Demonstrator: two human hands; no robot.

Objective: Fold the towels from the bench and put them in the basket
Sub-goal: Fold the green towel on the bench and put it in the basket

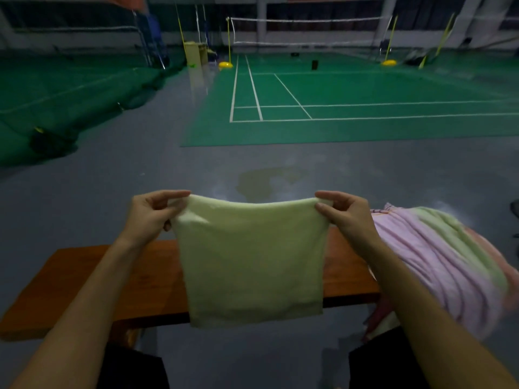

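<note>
A pale green towel (252, 259) hangs in the air in front of me, over the brown wooden bench (112, 279). My left hand (151, 214) pinches its top left corner. My right hand (345, 214) pinches its top right corner. The towel's top edge sags a little between the two hands and its lower edge hangs just past the bench's near edge. A heap of towels (438, 265), pink and pale green, lies on the right end of the bench, blurred. No basket is in view.
Grey floor stretches beyond the bench, with a wet-looking stain (266, 181) just past the towel. Farther off lie green badminton courts (337, 108) with nets and yellow posts. A dark green net (56, 122) lies bunched on the left. My dark-clothed legs show at the bottom.
</note>
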